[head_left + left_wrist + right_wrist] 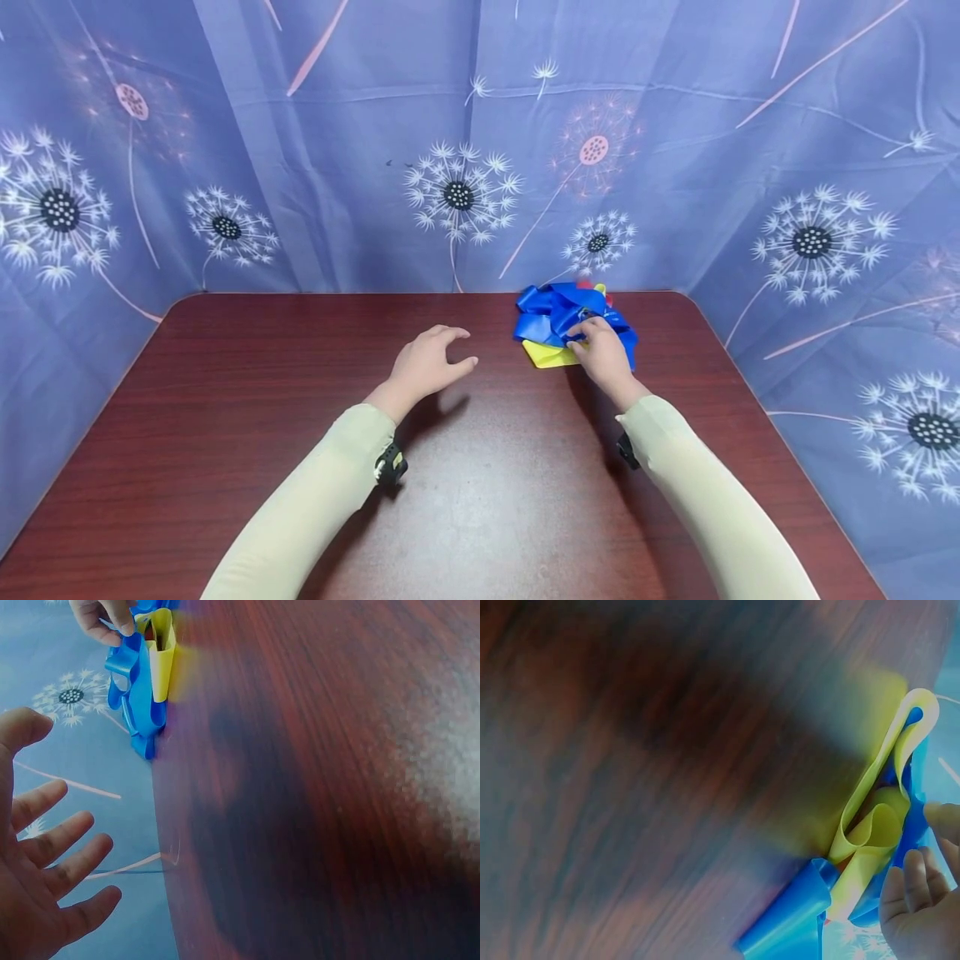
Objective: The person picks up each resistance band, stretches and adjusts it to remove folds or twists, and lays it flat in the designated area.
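A loose heap of flat, glossy blue bands [542, 327] with a yellow band [551, 356] under its front edge lies at the back right of the table. Folded yellow loops [875, 825] and a blue strip [791, 915] show close up in the right wrist view. My right hand [602, 354] is over the heap with bent fingers, thumb and fingers apart; whether they touch a band is hard to see. To the left of the heap, my left hand [426, 365] hovers above the table, fingers spread [75, 862], with nothing in it.
The dark red-brown table [300, 375] has rounded back corners. A blue curtain [360, 167] with dandelion prints hangs behind it and along both sides. A bit of red [609, 298] shows behind the blue heap. Dark wrist devices [392, 464] sit at the sleeve cuffs.
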Motion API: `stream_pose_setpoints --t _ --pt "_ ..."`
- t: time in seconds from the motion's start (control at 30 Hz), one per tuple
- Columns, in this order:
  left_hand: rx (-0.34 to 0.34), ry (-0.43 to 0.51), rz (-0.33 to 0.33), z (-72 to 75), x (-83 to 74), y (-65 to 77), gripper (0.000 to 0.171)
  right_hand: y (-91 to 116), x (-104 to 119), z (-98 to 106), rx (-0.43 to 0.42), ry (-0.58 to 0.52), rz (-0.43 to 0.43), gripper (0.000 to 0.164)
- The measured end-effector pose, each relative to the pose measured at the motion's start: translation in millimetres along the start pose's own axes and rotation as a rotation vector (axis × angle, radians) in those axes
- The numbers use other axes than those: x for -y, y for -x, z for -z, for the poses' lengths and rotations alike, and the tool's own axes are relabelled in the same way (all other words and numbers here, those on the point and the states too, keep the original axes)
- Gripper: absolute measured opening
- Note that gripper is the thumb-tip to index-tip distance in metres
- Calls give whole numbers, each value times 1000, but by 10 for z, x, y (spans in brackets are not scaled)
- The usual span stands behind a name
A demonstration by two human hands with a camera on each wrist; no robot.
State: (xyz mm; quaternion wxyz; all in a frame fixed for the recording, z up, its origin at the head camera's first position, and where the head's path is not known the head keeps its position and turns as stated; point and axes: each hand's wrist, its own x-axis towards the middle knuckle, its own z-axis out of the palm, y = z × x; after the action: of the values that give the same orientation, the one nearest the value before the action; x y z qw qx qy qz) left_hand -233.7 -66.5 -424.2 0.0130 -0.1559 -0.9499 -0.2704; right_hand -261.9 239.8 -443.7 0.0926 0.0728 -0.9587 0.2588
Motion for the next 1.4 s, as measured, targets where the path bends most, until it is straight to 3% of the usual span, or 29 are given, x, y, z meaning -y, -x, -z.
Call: stream_pose_setpoints --t 0.37,0.8,1.17,1.4 --pt "8 5 -17 10 -14 16 51 -17 118 28 -15 12 -4 18" --pt "2 28 -30 26 -1 -23 50 -7 516 91 -5 -162 -23 20" --pt "31 59 -53 25 -139 -90 51 60 680 128 36 -255 -65 21" --pt "41 101 -85 -34 -263 -153 52 126 769 108 13 -328 -85 21"
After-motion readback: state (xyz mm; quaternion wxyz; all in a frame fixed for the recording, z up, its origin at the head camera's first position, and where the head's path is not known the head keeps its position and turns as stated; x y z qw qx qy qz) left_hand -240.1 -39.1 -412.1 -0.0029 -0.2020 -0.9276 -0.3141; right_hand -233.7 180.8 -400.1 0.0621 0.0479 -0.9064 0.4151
